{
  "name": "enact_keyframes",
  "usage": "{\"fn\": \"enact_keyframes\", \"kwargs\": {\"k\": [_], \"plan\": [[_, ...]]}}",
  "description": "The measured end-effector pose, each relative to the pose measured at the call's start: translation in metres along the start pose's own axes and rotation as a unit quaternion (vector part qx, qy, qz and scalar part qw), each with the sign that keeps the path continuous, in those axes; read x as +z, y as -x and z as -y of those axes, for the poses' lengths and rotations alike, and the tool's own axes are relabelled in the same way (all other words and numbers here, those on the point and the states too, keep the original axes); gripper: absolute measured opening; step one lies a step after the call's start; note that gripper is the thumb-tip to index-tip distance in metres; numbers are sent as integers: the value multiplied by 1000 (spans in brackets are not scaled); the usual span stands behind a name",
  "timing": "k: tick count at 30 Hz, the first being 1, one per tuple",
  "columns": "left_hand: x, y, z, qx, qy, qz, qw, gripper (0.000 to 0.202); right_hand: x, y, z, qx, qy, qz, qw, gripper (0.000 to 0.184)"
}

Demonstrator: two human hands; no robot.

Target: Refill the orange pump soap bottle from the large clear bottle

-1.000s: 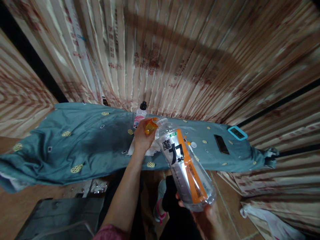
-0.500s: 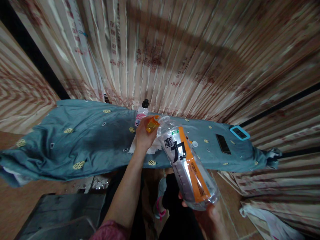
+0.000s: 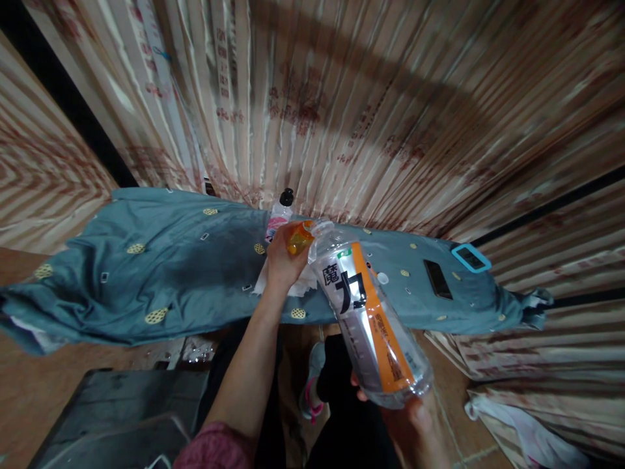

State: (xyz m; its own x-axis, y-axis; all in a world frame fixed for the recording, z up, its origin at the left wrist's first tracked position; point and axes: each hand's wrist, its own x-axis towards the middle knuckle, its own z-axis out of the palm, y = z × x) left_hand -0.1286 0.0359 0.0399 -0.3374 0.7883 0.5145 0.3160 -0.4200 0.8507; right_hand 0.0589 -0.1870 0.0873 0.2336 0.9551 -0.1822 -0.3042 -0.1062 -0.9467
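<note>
My right hand (image 3: 413, 423) grips the base of a large clear plastic bottle (image 3: 366, 312) with an orange and black label, tilted with its neck pointing away from me. My left hand (image 3: 282, 260) is closed on the orange cap (image 3: 299, 237) at the bottle's mouth. Under my left hand lies crumpled white paper (image 3: 300, 286) on a table covered by a teal patterned cloth (image 3: 161, 267).
A small bottle with a black cap (image 3: 279, 213) stands behind my left hand. A dark phone (image 3: 436, 279), a blue-framed device (image 3: 470, 257) and a small white cap (image 3: 383, 278) lie on the cloth at right. Striped curtains hang behind. A dark box (image 3: 112, 417) sits on the floor at left.
The view drifted slightly; both hands stay on the bottle and cap, which sit a little higher and further right in the picture.
</note>
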Motion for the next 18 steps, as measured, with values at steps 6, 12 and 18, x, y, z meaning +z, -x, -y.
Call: {"fn": "enact_keyframes", "kwargs": {"k": [6,12,18], "plan": [[0,1,0,0,7,-2,1000,39,-4,0,-2,1,21,-18,1000,74],[1,0,3,7,6,-7,1000,41,-1,2,1,-4,23,-22,999,72],[0,0,3,20,0,-12,1000,38,-1,3,0,-5,33,-25,999,68]]}}
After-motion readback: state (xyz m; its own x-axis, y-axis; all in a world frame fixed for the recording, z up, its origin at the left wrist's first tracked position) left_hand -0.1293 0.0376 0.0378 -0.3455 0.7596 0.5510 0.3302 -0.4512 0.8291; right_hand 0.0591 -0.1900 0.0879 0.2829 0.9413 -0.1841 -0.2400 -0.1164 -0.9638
